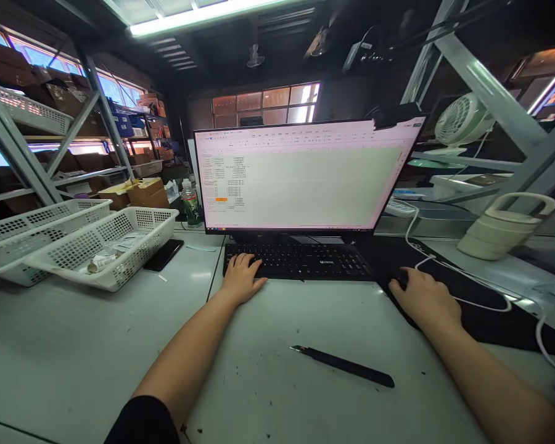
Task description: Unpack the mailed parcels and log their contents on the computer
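My left hand [241, 277] rests on the left end of a black keyboard [300, 262], fingers apart on the keys. On a black mouse mat [485, 314] to the right, my right hand [425, 299] is curled over a dark mouse [401, 277], mostly hidden under the palm. Behind the keyboard stands a monitor [314, 185] with a spreadsheet-like page; one cell is orange. A black craft knife [346, 365] lies on the table between my forearms, its blade pointing left.
White perforated baskets [115, 246] stand at the left, one with small items inside. Beside them are a black phone [164, 254] and a green-labelled bottle [190, 206]. A white cable [476, 302] crosses the mat near a cream lidded container [502, 231]. Metal shelf posts [490, 80] flank the table.
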`<control>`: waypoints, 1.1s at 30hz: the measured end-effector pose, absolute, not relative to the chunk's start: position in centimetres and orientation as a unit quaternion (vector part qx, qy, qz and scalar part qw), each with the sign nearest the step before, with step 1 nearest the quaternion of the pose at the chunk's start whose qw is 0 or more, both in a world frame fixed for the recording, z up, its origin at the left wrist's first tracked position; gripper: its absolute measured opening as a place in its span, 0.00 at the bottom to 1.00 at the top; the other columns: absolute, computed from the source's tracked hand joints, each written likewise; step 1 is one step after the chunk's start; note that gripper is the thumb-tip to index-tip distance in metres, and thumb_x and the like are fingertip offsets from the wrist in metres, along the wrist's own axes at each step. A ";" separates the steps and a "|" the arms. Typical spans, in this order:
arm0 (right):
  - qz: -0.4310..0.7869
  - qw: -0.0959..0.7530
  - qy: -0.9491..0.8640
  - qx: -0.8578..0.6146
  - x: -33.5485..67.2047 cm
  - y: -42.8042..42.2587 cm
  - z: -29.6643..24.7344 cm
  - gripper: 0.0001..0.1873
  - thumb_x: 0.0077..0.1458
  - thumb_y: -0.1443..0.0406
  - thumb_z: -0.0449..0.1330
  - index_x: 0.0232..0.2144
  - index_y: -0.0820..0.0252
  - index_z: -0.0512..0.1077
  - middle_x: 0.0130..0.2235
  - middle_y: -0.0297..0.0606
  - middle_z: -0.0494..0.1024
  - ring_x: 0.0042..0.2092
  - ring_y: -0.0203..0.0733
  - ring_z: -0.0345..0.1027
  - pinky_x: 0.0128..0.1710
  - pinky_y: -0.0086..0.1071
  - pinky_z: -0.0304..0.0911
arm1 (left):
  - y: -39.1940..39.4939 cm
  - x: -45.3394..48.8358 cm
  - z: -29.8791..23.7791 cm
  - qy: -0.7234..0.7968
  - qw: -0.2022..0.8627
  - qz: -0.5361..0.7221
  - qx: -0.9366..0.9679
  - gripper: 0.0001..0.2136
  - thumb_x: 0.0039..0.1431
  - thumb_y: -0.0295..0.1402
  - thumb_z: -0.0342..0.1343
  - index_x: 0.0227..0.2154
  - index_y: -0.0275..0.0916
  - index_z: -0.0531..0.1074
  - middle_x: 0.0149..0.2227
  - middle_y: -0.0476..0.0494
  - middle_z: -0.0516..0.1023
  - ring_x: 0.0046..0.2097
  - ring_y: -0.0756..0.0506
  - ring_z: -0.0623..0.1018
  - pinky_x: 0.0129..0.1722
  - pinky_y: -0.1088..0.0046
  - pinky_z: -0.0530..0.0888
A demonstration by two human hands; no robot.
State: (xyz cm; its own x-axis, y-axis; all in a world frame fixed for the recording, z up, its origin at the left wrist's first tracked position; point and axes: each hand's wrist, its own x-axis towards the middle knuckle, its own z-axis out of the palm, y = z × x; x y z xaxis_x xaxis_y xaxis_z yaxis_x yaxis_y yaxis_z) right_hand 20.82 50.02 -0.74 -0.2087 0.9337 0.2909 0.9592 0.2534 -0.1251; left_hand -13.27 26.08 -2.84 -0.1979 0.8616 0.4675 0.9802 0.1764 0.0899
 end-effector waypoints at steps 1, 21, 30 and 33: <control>-0.041 0.154 -0.776 -0.611 20.8 50.0 -0.7 0.32 0.66 0.54 0.42 0.62 0.69 0.65 0.58 0.58 0.71 0.56 0.63 0.66 0.52 0.50 0.65 | 26.1 -13.3 -2.8 -0.751 0.157 -0.188 -0.614 0.24 0.67 0.47 0.54 0.61 0.41 0.67 0.63 0.37 0.68 0.66 0.35 0.63 0.67 0.50 0.58; -0.055 0.139 -0.782 -0.605 20.9 50.3 -0.9 0.35 0.67 0.52 0.38 0.65 0.67 0.64 0.63 0.53 0.67 0.58 0.64 0.64 0.55 0.50 0.62 | 26.2 -13.4 -3.0 -0.748 0.158 -0.190 -0.616 0.25 0.67 0.47 0.54 0.61 0.41 0.68 0.63 0.36 0.67 0.66 0.35 0.63 0.67 0.50 0.58; -0.069 0.146 -0.784 -0.600 21.1 50.6 -1.2 0.34 0.67 0.52 0.39 0.63 0.67 0.66 0.61 0.55 0.70 0.56 0.64 0.66 0.52 0.50 0.64 | 26.2 -13.4 -3.0 -0.749 0.158 -0.187 -0.616 0.25 0.67 0.47 0.54 0.61 0.41 0.68 0.63 0.37 0.67 0.66 0.35 0.63 0.67 0.50 0.58; -0.071 0.142 -0.783 -0.602 21.0 50.3 -1.0 0.34 0.67 0.53 0.39 0.63 0.67 0.65 0.60 0.54 0.70 0.56 0.63 0.66 0.52 0.50 0.64 | 26.2 -13.4 -2.9 -0.749 0.157 -0.188 -0.616 0.25 0.67 0.47 0.54 0.61 0.40 0.68 0.63 0.36 0.67 0.66 0.35 0.63 0.67 0.50 0.58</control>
